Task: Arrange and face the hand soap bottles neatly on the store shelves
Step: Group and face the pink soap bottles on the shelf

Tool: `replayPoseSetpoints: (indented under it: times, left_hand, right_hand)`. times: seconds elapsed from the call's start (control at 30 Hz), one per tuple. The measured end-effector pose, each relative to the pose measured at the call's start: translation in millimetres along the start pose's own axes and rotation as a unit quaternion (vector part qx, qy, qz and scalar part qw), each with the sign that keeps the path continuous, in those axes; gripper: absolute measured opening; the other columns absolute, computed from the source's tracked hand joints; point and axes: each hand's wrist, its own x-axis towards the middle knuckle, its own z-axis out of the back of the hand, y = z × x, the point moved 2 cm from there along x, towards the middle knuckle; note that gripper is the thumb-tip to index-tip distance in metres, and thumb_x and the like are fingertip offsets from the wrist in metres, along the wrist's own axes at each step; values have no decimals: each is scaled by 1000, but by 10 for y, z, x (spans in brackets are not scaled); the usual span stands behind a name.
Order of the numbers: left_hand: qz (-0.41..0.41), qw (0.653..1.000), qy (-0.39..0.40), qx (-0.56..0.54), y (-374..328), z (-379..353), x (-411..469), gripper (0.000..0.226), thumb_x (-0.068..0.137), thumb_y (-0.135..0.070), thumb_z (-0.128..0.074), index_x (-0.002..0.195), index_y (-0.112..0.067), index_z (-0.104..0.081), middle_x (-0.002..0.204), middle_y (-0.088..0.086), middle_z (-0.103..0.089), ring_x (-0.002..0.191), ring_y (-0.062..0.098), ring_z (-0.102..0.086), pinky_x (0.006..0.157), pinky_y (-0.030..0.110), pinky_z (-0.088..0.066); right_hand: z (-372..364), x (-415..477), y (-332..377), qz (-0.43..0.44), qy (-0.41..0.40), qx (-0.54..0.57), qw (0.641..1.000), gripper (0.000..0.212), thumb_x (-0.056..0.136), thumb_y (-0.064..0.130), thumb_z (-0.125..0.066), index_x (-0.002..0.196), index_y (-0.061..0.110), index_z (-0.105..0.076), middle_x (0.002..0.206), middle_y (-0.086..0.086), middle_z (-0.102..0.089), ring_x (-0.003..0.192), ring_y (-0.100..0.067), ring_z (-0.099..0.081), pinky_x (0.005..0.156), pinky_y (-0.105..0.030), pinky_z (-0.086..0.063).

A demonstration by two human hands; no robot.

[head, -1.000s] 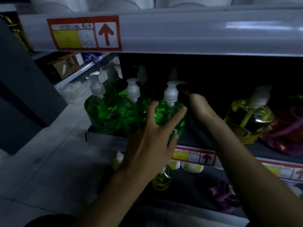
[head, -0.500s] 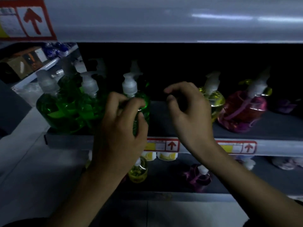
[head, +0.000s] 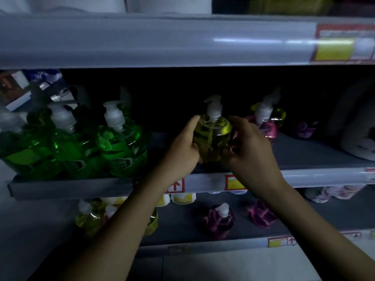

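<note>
Yellow soap bottle stands upright on the middle shelf, near the front lip. It's well apart from the green bottles on its left, with the pink bottle just behind-right.

Both hands are on it. Left hand wraps the left side, with the index finger laid up along the shoulder. Right hand has its fingers curled round the right side. That's a two-handed grasp, with neither hand free. Light is poor and the hands hide the base, so I can't tell if it's seated or slightly lifted.

My read: mid-facing step, turning or sliding this one into line.

Risks from here:
- Its pump nozzle seems to point left, not forward. Twisting the body alone could leave it out of line with the green row.
- Right hand's knuckles are near the pink bottle. A shove right or back could knock it over.
- Bottle is close to the lip. Pulled too far forward, it tips onto the lower shelf stock.
- Round, smooth plastic is probably slick, so a loose grip while rotating could let it slip.
</note>
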Motion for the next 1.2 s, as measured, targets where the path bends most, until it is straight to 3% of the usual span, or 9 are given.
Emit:
replayPoseSetpoints:
  times: [0.23, 0.3, 0.4, 0.5, 0.63, 0.77, 0.93, 1.1, 1.2]
  left_hand:
    - [-45, 990, -132, 0, 41, 33, -69, 50, 77, -6, -64, 113, -36, -44, 106, 6, -51, 79, 21, -55, 60, 29, -42]
    - [-55, 978, -199, 26, -21, 45, -130, 46, 76, -5, -64, 110, -30, -46, 103, 2, -45, 73, 22, -54, 59, 25, -38]
    - [-124, 955, -258, 74, -209, -49, -239, 35, 77, -1, -61, 106, -17, -50, 100, -1, -41, 72, 19, -51, 62, 14, -35]
    - [-112, 955, -242, 126, -279, -181, -263, 44, 77, -8, -68, 115, -22, -52, 114, 3, -36, 83, 14, -48, 69, 5, -38]
    - [-81, 962, -176, 191, -237, -259, -131, 67, 81, -18, -72, 135, -41, -41, 138, 7, -24, 108, 24, -50, 85, 30, -50]
    - [-65, 969, -144, 192, -259, -340, 87, 66, 87, -9, -65, 140, -38, -38, 140, 8, -22, 115, 27, -50, 91, 29, -46]
    - [-47, 970, -69, 227, -311, -462, 347, 70, 87, 4, -56, 143, -31, -33, 134, 13, -30, 114, 31, -49, 91, 29, -43]
    - [-87, 988, -72, 103, -255, -412, 296, 57, 90, 1, -49, 138, -29, -46, 111, 1, -36, 105, 22, -52, 93, 24, -40]
    - [-84, 995, -53, 5, -185, -371, 175, 51, 88, 3, -51, 129, -28, -50, 112, -6, -52, 101, 8, -55, 87, 16, -47]
  right_hand:
    - [50, 70, -37, 45, 34, 51, 997, 58, 76, 2, -62, 130, 22, -57, 109, 0, -69, 94, -12, -65, 79, -25, -54]
    - [170, 68, -32, 39, -68, 41, 996, 42, 77, 3, -59, 116, 19, -67, 100, 0, -70, 84, -7, -62, 72, -13, -46]
    - [405, 100, -176, -20, -216, 61, 974, 29, 73, 12, -56, 102, 16, -63, 99, -5, -60, 85, -19, -59, 75, -28, -46]
    - [496, 191, -427, -80, -90, 123, 985, 51, 65, 41, -60, 110, 20, -48, 104, -6, -59, 94, -23, -60, 83, -39, -50]
    - [506, 189, -659, -58, 82, 177, 979, 69, 60, 36, -69, 120, 19, -41, 100, 0, -65, 87, -10, -61, 85, -44, -54]
    - [493, 191, -837, -68, 110, 126, 984, 84, 58, 33, -86, 131, 31, -43, 118, 0, -43, 118, -19, -44, 103, -38, -44]
    - [392, 170, -772, -77, 60, 86, 991, 83, 58, 43, -87, 127, 33, -41, 120, -3, -43, 112, -13, -34, 93, -27, -36]
    - [477, 158, -749, -56, 193, 261, 944, 76, 75, 9, -79, 135, 37, -43, 127, 0, -55, 115, -10, -58, 93, -25, -52]
    - [437, 113, -685, -30, 244, 283, 927, 78, 85, -7, -63, 146, 31, -33, 137, 7, -53, 127, -1, -50, 98, -21, -47]
